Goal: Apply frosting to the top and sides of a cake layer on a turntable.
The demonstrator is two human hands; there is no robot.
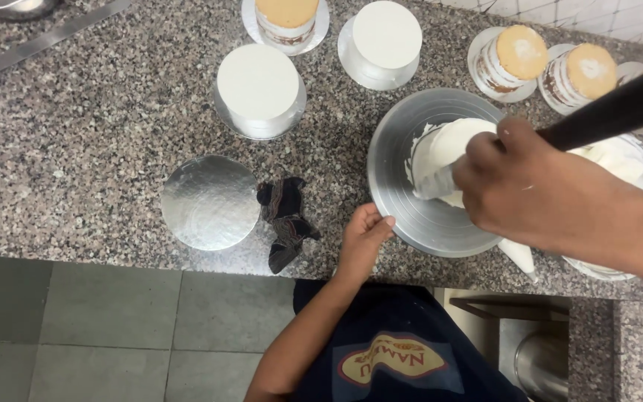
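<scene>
A small cake covered in white cream (440,149) stands on a round metal turntable (403,201) on the granite counter. My right hand (522,186) is over the cake, closed on a tool with a long black handle (612,112) and pressed against the cream at the cake's side. My left hand (362,238) rests on the turntable's near-left rim, fingers curled against its edge. Most of the cake's right half is hidden by my right hand.
Two white-frosted cakes (258,85) (385,37) and three unfrosted layered cakes (288,18) (511,59) (578,74) sit on boards farther back. An empty silver cake board (210,201) and a dark crumpled cloth (284,219) lie left. A bowl of cream (623,164) stands right.
</scene>
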